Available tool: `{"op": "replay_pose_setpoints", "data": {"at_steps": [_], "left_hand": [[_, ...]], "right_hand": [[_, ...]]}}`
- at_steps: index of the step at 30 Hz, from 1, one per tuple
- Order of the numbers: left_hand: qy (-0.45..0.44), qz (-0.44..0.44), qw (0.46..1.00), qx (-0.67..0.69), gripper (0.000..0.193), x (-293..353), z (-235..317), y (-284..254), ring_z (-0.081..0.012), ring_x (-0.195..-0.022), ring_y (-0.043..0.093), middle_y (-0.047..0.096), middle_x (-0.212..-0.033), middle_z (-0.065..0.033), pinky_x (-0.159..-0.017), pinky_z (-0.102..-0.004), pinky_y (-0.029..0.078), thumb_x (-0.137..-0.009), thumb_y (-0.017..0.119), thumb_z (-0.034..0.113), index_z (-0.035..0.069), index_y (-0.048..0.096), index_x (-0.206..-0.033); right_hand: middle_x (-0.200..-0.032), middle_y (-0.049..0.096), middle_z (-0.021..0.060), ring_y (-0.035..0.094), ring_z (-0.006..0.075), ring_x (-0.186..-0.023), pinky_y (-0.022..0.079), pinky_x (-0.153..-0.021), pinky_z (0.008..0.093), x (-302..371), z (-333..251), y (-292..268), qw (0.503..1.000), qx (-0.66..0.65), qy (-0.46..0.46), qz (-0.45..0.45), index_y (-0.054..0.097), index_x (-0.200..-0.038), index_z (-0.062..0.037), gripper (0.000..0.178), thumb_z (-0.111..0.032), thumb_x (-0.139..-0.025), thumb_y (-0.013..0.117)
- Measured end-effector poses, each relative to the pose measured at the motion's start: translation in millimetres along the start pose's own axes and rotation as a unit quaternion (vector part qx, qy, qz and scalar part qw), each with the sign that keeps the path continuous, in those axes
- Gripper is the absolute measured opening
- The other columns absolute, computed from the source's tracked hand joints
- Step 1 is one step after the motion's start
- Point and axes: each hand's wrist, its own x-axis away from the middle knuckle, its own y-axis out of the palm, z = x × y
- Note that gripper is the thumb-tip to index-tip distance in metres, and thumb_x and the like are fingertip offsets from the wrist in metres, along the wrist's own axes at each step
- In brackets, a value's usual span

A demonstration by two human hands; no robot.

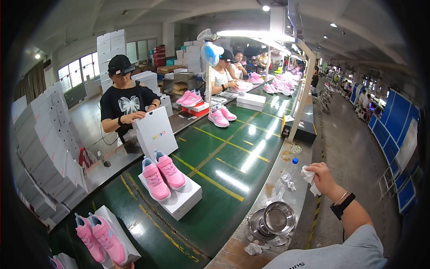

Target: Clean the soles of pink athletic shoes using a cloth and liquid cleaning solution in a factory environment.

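Aisle floor point(342, 148); tissue point(308, 175) in right fingers point(317, 167).

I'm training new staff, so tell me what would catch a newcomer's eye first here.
Bright pink strapped sneakers jump out first, a pair perched on a white cardboard box left of centre on the glossy green conveyor belt. Next, toward the right edge, the right hand pinches crumpled white paper; a round silver mesh strainer gleams at lower right.

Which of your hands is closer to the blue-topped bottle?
Right. The right hand is just right of the bottle, holding white paper; the left hand is far away, at the picture's bottom edge by a white box.
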Motion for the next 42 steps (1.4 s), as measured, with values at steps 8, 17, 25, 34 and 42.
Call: {"op": "replay_pose_setpoints", "data": {"at_steps": [8,17,25,34,42], "left_hand": [[0.133,-0.059,0.952,-0.268,0.082,24.2,-6.6,9.4,-0.0232,-0.1,0.055,0.052,-0.117,-0.0235,-0.087,-0.0344,0.048,-0.072,0.073,-0.003,-0.007,0.026,-0.139],[0.146,-0.033,0.967,-0.205,0.076,54.2,-10.5,3.2,-0.0228,-0.089,0.059,0.056,-0.109,-0.0216,-0.08,-0.0352,0.05,-0.074,0.07,-0.005,-0.008,0.027,-0.137],[0.133,-0.039,0.979,-0.153,0.076,117.5,4.6,-12.8,-0.0223,-0.087,0.06,0.058,-0.107,-0.0216,-0.078,-0.0373,0.051,-0.073,0.072,-0.005,-0.01,0.029,-0.135],[0.184,0.012,0.953,-0.242,0.067,235.3,-2.3,-35.6,-0.0232,-0.091,0.057,0.053,-0.113,-0.0186,-0.077,-0.0368,0.051,-0.078,0.065,-0.005,-0.008,0.029,-0.134],[0.156,0.073,0.948,-0.267,0.078,414.6,-40.3,-19.3,-0.0256,-0.102,0.052,0.042,-0.124,-0.0192,-0.085,-0.0358,0.05,-0.075,0.06,-0.015,-0.004,0.018,-0.139]], "right_hand": [[-0.099,0.064,0.0138,0.054,0.0315,-0.09,0.045,-0.084,0.0374,10.0,18.0,2.8,0.998,-0.013,0.059,0.007,0.066,-0.097,-0.0035,0.036,0.011,-0.069,0.048],[-0.097,0.064,0.0141,0.054,0.0315,-0.088,0.045,-0.083,0.0371,14.0,37.1,9.9,0.998,-0.043,0.05,0.017,0.067,-0.097,-0.004,0.038,0.012,-0.069,0.046],[-0.097,0.064,0.013,0.056,0.0291,-0.09,0.046,-0.084,0.0349,28.1,81.0,11.9,0.992,-0.092,0.078,0.033,0.066,-0.098,-0.0037,0.038,0.012,-0.07,0.046],[-0.098,0.064,0.0152,0.058,0.03,-0.093,0.046,-0.085,0.0347,41.3,133.8,25.1,0.979,-0.181,0.091,0.026,0.067,-0.099,-0.0035,0.038,0.011,-0.07,0.045],[-0.099,0.064,0.0164,0.059,0.0312,-0.093,0.045,-0.086,0.0345,54.9,196.7,37.3,0.969,-0.236,0.07,0.01,0.066,-0.1,-0.0032,0.037,0.01,-0.072,0.046]]}}
